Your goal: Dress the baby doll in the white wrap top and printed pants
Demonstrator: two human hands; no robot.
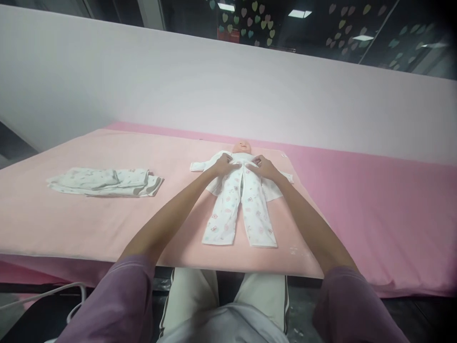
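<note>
A baby doll (pixel 242 146) lies on its back on the pink table cover (pixel 107 224), head away from me. It wears a white top (pixel 200 165) and white printed trousers (pixel 235 209) whose legs stretch toward me. My left hand (pixel 224 165) rests on the waistband at the doll's left side, fingers curled on the cloth. On the other side of the waist, my right hand (pixel 263 166) pinches the fabric. Both arms reach forward in purple sleeves.
A folded pile of white printed baby clothes (pixel 103 181) lies on the left of the table. A brighter pink mat (pixel 374 209) extends to the right. A white wall panel (pixel 214 85) stands behind. A white cable (pixel 46 293) hangs below the front edge.
</note>
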